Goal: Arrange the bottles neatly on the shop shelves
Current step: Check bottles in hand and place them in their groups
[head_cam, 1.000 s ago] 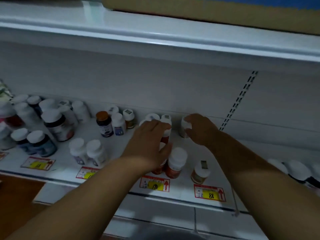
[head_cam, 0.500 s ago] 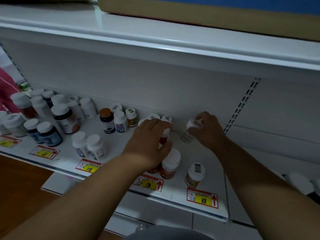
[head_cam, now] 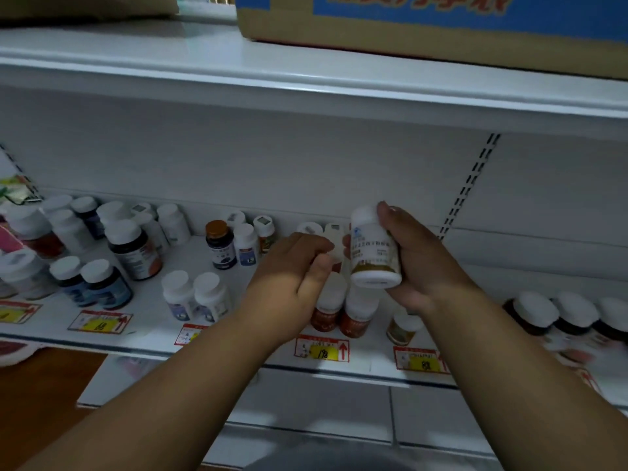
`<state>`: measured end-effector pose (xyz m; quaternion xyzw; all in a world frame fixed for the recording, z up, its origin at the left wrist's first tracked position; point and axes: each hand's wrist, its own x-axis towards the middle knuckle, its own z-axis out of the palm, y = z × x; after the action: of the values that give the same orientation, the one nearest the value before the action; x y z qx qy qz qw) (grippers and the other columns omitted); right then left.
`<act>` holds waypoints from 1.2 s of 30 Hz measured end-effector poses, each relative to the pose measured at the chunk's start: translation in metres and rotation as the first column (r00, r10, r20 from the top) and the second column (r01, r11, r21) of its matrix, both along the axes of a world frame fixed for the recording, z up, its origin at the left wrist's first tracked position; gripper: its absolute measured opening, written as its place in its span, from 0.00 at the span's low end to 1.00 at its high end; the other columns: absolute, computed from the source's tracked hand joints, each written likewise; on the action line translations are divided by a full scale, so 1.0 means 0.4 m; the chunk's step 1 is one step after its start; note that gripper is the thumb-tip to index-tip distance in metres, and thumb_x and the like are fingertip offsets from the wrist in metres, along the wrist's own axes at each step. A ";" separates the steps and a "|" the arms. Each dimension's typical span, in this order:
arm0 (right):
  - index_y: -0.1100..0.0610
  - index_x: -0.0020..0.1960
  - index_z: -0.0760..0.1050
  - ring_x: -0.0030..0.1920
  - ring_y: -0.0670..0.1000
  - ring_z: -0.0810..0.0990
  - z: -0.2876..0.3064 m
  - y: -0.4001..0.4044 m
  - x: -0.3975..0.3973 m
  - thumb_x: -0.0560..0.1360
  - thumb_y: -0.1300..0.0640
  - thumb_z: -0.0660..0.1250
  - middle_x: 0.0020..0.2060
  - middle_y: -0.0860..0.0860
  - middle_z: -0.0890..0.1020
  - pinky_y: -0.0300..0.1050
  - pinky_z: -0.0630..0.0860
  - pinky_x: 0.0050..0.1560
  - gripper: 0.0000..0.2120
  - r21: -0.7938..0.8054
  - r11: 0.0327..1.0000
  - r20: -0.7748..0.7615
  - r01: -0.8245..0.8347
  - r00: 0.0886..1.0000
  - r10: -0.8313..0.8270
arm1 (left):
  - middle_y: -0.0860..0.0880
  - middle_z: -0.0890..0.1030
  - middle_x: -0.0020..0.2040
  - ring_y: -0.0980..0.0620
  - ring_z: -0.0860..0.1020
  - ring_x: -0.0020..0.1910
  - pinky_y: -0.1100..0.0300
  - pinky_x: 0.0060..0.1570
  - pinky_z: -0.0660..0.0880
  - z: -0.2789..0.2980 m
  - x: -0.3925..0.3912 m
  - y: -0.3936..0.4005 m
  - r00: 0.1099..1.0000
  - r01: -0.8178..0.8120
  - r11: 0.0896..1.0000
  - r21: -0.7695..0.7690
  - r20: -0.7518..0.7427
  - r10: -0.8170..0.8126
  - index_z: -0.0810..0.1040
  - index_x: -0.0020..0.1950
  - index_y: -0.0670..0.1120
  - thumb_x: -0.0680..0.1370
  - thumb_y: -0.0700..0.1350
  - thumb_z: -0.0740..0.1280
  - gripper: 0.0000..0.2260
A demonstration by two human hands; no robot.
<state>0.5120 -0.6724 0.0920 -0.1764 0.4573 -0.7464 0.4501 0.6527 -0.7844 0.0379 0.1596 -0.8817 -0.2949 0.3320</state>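
Bottles on the shelf are mostly standing, but the white bottle has just come up off the back row: right hand grip curled round it, tilted, above two red-labelled ones. Left hand grips another white cap. Probably getting re-slotted next

Bare forearms (no sleeves), hands ringless
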 end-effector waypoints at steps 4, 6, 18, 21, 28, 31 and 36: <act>0.58 0.47 0.74 0.47 0.58 0.81 -0.005 -0.046 0.116 0.70 0.56 0.73 0.45 0.59 0.80 0.59 0.80 0.50 0.10 -0.037 0.994 -0.129 0.105 0.986 -0.109 | 0.48 0.79 0.50 0.49 0.75 0.51 0.50 0.51 0.71 -0.006 0.089 -0.052 0.999 0.050 0.999 0.006 0.009 -0.050 0.78 0.55 0.46 0.81 0.61 0.46 0.27; 0.57 0.47 0.75 0.45 0.59 0.80 -0.013 -0.076 0.180 0.75 0.58 0.67 0.46 0.60 0.79 0.59 0.79 0.47 0.04 -0.007 0.985 -0.204 0.172 0.964 -0.170 | 0.47 0.79 0.49 0.49 0.76 0.50 0.50 0.49 0.72 -0.006 0.141 -0.072 0.998 0.065 0.998 0.023 -0.019 -0.065 0.78 0.54 0.45 0.81 0.63 0.45 0.29; 0.55 0.48 0.75 0.38 0.55 0.82 -0.077 -0.288 0.526 0.78 0.52 0.65 0.39 0.57 0.82 0.52 0.80 0.36 0.06 0.119 0.990 -0.404 -0.075 0.907 0.117 | 0.50 0.79 0.53 0.53 0.75 0.53 0.52 0.52 0.71 -0.052 0.542 -0.203 0.970 -0.234 0.972 0.026 0.080 0.231 0.78 0.59 0.47 0.81 0.59 0.50 0.23; 0.53 0.48 0.75 0.34 0.50 0.81 -0.086 -0.334 0.573 0.77 0.51 0.66 0.37 0.53 0.82 0.44 0.77 0.31 0.05 0.162 0.980 -0.508 -0.117 0.842 0.184 | 0.50 0.79 0.54 0.53 0.74 0.55 0.54 0.53 0.71 -0.074 0.632 -0.207 0.925 -0.374 0.926 0.046 0.097 0.368 0.77 0.61 0.47 0.81 0.60 0.50 0.24; 0.50 0.47 0.75 0.28 0.38 0.74 -0.086 -0.463 0.672 0.76 0.51 0.68 0.33 0.41 0.79 0.33 0.69 0.28 0.03 0.182 0.981 -0.702 -0.071 0.690 0.180 | 0.49 0.78 0.51 0.50 0.74 0.51 0.49 0.50 0.71 -0.107 0.754 -0.325 0.900 -0.417 0.909 -0.008 0.140 0.414 0.77 0.58 0.48 0.82 0.59 0.48 0.22; 0.49 0.49 0.74 0.40 0.40 0.79 -0.069 -0.570 0.695 0.75 0.53 0.69 0.42 0.44 0.80 0.35 0.73 0.37 0.05 0.174 0.985 -0.773 0.002 0.619 0.136 | 0.47 0.79 0.50 0.49 0.75 0.50 0.51 0.48 0.71 -0.118 0.798 -0.445 0.893 -0.430 0.900 -0.064 0.119 0.435 0.78 0.57 0.47 0.82 0.56 0.50 0.20; 0.48 0.50 0.72 0.43 0.43 0.78 -0.061 -0.796 0.785 0.73 0.51 0.70 0.46 0.43 0.79 0.38 0.75 0.42 0.08 0.191 0.977 -0.875 0.090 0.467 0.128 | 0.45 0.78 0.57 0.47 0.74 0.55 0.53 0.53 0.72 -0.128 0.877 -0.675 0.853 -0.465 0.843 -0.268 0.117 0.508 0.78 0.60 0.45 0.78 0.50 0.61 0.15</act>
<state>0.8258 -0.9909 0.0677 -0.4928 0.6978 -0.4900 0.1737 1.0035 -1.0545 -0.0134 0.3656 -0.8666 -0.0804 0.3299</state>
